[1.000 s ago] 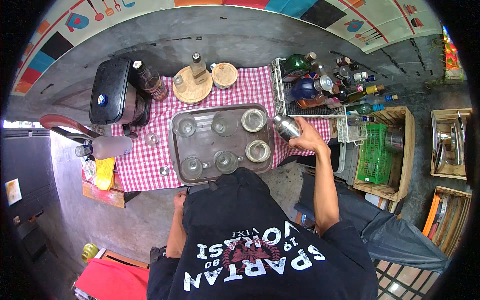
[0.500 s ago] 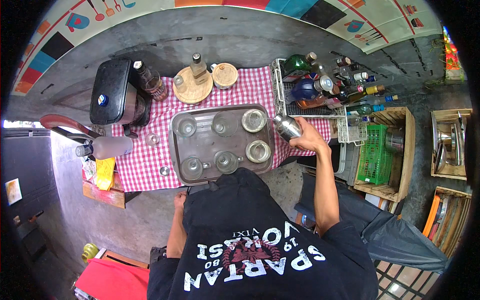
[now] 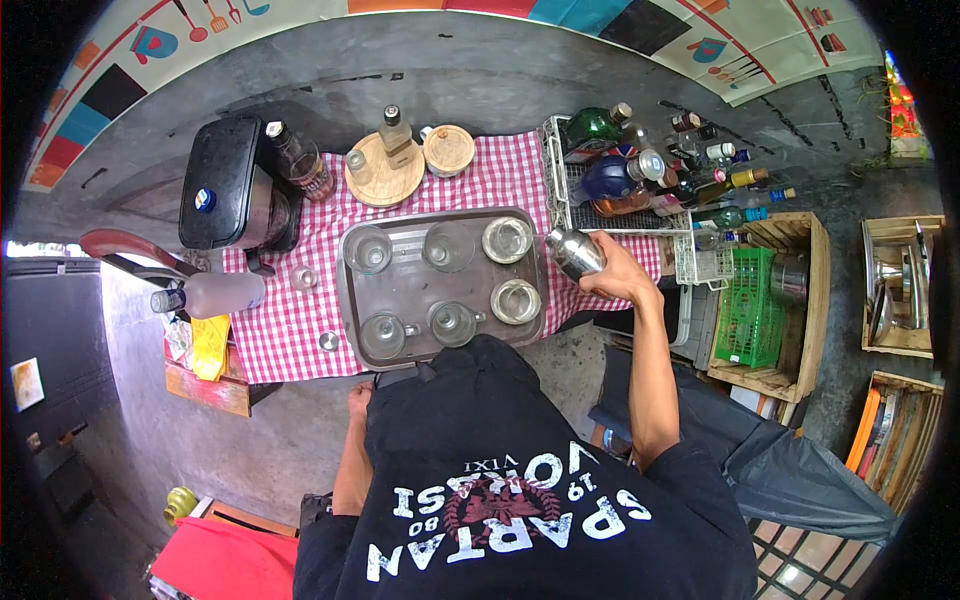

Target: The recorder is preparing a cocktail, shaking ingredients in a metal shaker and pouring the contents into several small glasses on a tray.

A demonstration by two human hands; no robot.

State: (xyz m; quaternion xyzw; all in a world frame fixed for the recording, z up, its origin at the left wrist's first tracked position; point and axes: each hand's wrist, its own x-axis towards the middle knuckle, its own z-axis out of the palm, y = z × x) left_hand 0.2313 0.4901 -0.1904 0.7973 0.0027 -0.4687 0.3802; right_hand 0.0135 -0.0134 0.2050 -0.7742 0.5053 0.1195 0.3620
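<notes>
In my right hand point(image 3: 618, 272) is a metal cocktail shaker point(image 3: 576, 253), gripped and tipped to the left. Its top points at the far right glass point(image 3: 507, 240) on a brown tray point(image 3: 400, 290). That glass and the near right glass point(image 3: 516, 301) look pale inside. The far left glass point(image 3: 369, 250), far middle glass point(image 3: 449, 247), near left mug point(image 3: 384, 335) and near middle mug point(image 3: 452, 323) look clear. My left hand point(image 3: 361, 399) hangs low by the table's front edge, its fingers curled, with nothing seen in them.
A red checked cloth point(image 3: 270, 345) covers the table. At the left stand a black-lidded container point(image 3: 228, 180), a frosted bottle point(image 3: 225, 294), a shot glass point(image 3: 305, 278) and a small metal cap point(image 3: 329, 341). A bottle point(image 3: 397, 140) stands on a wooden board point(image 3: 384, 186). A wire rack point(image 3: 556, 160) holds several bottles.
</notes>
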